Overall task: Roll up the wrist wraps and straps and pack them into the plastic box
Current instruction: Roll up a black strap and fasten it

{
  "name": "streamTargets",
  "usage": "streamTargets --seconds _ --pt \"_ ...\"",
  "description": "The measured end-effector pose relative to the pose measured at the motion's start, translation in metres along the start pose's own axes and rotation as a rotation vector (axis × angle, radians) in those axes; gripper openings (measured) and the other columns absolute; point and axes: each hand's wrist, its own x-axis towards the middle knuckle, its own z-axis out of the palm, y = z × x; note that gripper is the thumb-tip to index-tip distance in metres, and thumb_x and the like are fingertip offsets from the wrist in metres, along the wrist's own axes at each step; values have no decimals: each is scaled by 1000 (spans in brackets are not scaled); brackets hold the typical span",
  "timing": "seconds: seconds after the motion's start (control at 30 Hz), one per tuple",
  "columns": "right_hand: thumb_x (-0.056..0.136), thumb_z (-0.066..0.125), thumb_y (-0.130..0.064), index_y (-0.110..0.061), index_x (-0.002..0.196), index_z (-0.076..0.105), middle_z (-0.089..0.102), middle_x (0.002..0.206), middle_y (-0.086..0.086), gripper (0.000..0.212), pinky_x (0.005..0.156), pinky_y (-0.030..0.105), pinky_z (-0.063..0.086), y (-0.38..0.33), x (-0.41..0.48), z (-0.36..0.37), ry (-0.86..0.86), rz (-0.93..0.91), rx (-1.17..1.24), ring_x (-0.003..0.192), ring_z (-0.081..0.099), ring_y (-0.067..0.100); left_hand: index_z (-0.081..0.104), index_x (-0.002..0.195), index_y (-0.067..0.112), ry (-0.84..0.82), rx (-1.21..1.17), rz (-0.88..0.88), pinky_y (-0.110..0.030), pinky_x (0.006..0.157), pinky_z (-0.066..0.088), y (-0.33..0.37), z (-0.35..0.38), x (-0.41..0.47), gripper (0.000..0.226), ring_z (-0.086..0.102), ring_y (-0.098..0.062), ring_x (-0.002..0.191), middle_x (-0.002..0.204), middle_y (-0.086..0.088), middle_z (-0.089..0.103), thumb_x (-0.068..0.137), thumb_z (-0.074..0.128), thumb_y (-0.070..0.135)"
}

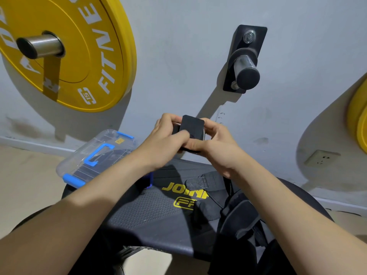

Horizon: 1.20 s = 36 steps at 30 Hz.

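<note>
Wrist wrap [193, 126], one, between left hand [168, 136] and right hand [217, 144]; one box [79, 165]

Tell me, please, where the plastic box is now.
In the head view, the plastic box sits lid-on at the far left corner of the bench, beside the left hand.

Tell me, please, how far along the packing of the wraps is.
Done: hard to judge; the plastic box sits lidded, its contents unclear. In hand: the left hand and right hand grip a nearly rolled wrist wrap. Left: loose straps lie unrolled on the bench, and the held wrap is not boxed yet.
</note>
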Motion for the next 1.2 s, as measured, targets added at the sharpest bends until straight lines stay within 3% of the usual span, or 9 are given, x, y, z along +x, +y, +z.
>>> streamTargets --seconds 0.1,0.2,0.33,0.47,0.63,0.77,0.9,1.07,1.2 --pt "70 92 11 -11 92 72 72 95 18 37 90 50 61 -1 1 1 59 -72 -218 83 70 26 52 128 21 -74 -67 -42 -43 78 68 -6 2 3 42 71 -19 103 118 -10 66 101 63 51" --pt "74 95 -1 -16 91 74 70 96 16 31 86 53 60 3 3 -2 44 -79 -220 82 70 27 55 124 23 -5 60 21 -32 67 63 -13 1 8 28 70 -15 93 109 -2 67 110 52 47" --pt "99 74 -6 -6 120 76 67 109 14 21 91 50 58 6 10 -7 13 -51 -31 95 69 27 59 121 22 57 11 22 -41 76 56 -15 -7 13 18 64 -21 98 111 -5 68 114 47 34" --pt "106 64 -13 -11 112 70 71 99 10 9 72 38 60 7 12 0 -22 35 45 84 71 20 59 125 29 58 51 111 -35 81 45 -17 -5 6 18 59 -11 95 104 7 65 111 49 24" --pt "112 50 -41 0 131 64 73 101 17 47 62 31 63 2 10 11 -339 320 117 89 71 33 57 116 30 112 3 169 -16 63 49 -17 -3 -5 22 62 -1 77 104 1 66 105 43 18" --pt "111 54 -29 11 136 60 69 106 24 48 75 39 66 2 10 12 -420 353 141 95 69 37 50 120 32 39 149 190 -17 78 41 -22 -13 -8 22 49 -9 117 114 17 58 100 40 33" --pt "105 63 -8 4 138 64 69 113 27 35 85 48 61 9 17 26 -227 161 105 101 66 36 42 135 29 4 212 187 -27 103 38 -30 -27 -5 37 43 -11 128 134 4 45 99 44 37" --pt "103 65 -3 4 133 67 71 120 33 31 106 61 52 16 32 42 -195 116 -32 102 66 34 44 140 29 -58 339 160 -26 82 46 -50 -57 2 37 61 -11 102 125 9 59 106 55 35" --pt "105 67 -18 -6 125 74 77 106 14 24 88 38 55 29 45 38 -254 84 -340 94 68 20 61 128 27 -108 580 238 -30 73 49 -69 -77 3 26 61 -6 80 91 13 66 106 63 40"
